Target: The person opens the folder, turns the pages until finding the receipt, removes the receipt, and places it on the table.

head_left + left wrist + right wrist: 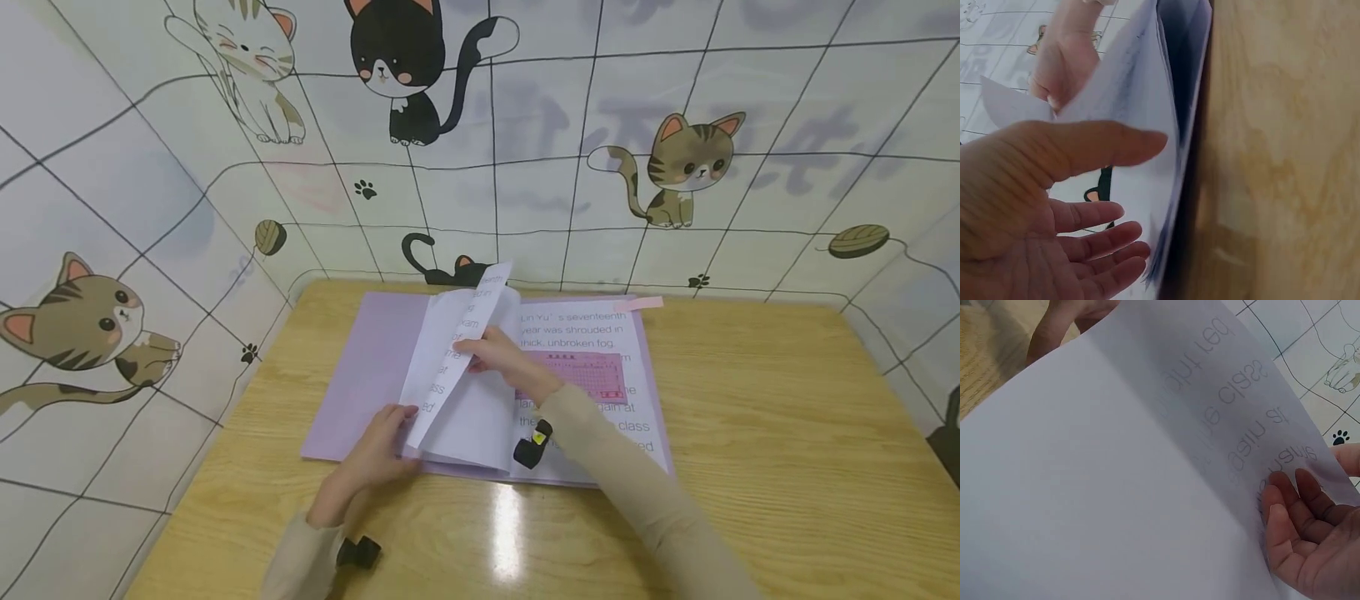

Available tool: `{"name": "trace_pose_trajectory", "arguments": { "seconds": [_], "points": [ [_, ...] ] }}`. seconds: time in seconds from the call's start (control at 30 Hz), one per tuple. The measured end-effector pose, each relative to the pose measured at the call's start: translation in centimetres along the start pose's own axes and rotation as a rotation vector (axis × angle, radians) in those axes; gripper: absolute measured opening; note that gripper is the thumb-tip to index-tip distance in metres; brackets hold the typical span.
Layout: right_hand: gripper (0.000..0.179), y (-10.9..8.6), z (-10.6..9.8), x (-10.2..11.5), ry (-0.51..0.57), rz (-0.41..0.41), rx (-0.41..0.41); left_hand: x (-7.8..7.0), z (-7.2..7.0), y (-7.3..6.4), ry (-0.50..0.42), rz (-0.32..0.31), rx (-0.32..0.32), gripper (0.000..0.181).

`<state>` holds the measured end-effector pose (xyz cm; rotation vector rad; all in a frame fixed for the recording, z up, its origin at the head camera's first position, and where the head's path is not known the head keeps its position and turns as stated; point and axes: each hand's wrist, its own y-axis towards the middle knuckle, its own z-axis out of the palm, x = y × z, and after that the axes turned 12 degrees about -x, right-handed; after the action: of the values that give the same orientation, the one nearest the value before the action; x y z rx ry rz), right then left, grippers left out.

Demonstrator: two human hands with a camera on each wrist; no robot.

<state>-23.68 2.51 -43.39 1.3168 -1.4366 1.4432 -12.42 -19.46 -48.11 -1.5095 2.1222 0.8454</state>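
A purple-covered folder of white printed pages [360, 367] lies spread on the wooden table. My right hand [504, 358] pinches a raised page [450, 375] by its edge, and the page stands tilted over the left side. In the right wrist view, print shows faintly reversed through this page [1116, 475], with the right hand [1316, 544] curled at its edge. My left hand [378, 450] is at the folder's lower left. The left wrist view shows that left hand [1029, 169] with thumb extended and fingers loosely bent beside the pages [1141, 94].
On the right-hand page lies a pink printed card [592, 375], partly behind the right wrist. A pink tab [641, 304] sticks out at the top right corner. Behind the wooden table [780, 433] rises a wall covering [540, 192] with cartoon cats.
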Motion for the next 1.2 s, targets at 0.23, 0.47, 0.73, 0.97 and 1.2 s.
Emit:
{"name": "trace_pose_trajectory", "arguments": {
  "seconds": [0.23, 0.47, 0.73, 0.97, 1.2],
  "points": [
    [0.038, 0.6, 0.7, -0.6, -0.011, 0.020, 0.014, -1.6, -1.2, -0.7, -0.007, 0.099, -0.010, 0.083],
    [0.035, 0.9, 1.3, -0.7, -0.032, 0.030, 0.023, -3.0, -1.1, -0.5, -0.037, 0.113, -0.166, 0.060],
    [0.033, 1.0, 1.7, -0.9, -0.064, 0.057, 0.019, -3.9, -0.3, 0.6, -0.027, 0.075, -0.322, 0.038],
    [0.032, 1.2, 1.8, -1.2, -0.063, 0.049, 0.033, -3.6, 0.1, 1.4, -0.011, 0.098, -0.407, 0.028],
    [0.032, 0.9, 1.8, -1.0, -0.068, 0.042, 0.065, -3.0, 0.2, 1.5, 0.024, 0.079, -0.433, 0.023]
  ]
}}
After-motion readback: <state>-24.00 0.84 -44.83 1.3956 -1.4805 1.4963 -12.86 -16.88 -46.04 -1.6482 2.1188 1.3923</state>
